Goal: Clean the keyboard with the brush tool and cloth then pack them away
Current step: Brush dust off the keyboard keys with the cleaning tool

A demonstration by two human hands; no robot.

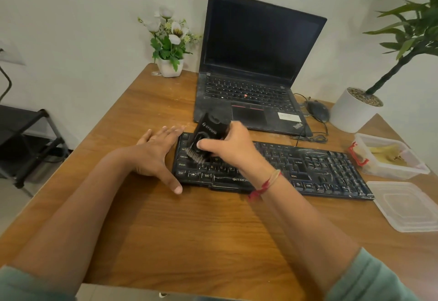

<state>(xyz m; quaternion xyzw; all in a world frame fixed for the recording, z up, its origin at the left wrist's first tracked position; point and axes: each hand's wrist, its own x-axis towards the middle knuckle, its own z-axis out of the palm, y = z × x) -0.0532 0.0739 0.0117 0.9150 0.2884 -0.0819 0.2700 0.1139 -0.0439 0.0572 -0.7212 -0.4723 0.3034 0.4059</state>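
A black keyboard (308, 170) lies across the wooden table (166, 217). My right hand (227, 148) grips a black brush tool (208, 132), its bristles down on the keys at the keyboard's left end. My left hand (156, 156) lies flat on the table with fingers spread, pressing against the keyboard's left edge. A yellow cloth (386, 154) sits inside a clear plastic box (403, 170) with a red clasp at the far right.
An open black laptop (256, 63) stands behind the keyboard, a mouse (318, 111) and cable to its right. The box's clear lid (407, 205) lies at the right edge. A small flower pot (169, 67) and a large white planter (355, 111) stand at the back.
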